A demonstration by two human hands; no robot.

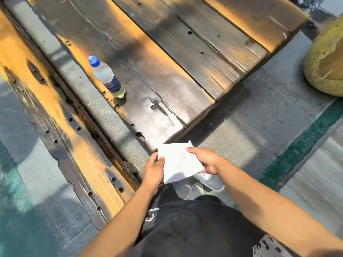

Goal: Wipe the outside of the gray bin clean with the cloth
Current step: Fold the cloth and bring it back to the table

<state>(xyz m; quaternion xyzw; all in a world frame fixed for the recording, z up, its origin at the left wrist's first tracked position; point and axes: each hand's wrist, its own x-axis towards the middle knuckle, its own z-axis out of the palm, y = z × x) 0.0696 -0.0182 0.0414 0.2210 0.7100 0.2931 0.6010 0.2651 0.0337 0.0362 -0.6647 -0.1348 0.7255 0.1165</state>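
I see both hands holding the white, folded rectangular cloth point(179, 161) just off the near corner of the dark, weathered wooden plank surface point(167, 75). My left hand point(154, 170) pinches the cloth's left edge, thumb on top; my right hand point(206, 160) grips its right edge, fingers underneath. The cloth hangs in the air above the gray floor point(241, 130), apart from the surface. A clear plastic bottle with a blue cap point(106, 76) stands on the surface near its left edge, well away from the cloth. I cannot see the gray bin.
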